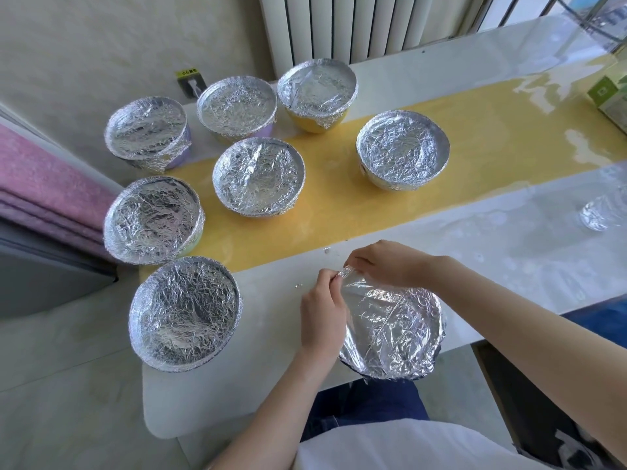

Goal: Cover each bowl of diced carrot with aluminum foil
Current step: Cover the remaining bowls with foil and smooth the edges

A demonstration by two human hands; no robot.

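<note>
foil (390,329) in left hand (322,313); right hand (385,264)

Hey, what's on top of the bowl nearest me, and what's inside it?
A crinkled foil sheet lies over the bowl; the left hand and right hand pinch its far edge. Contents are hidden beneath it.

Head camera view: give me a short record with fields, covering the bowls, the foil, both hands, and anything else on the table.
covered bowls: seven, grouped on the table to the left
current bowl: eighth bowl, at near table edge, under loose foil sheet
left hand: pinches the sheet's far corner
right hand: pinches the same corner
other: crumpled foil; green box
</note>
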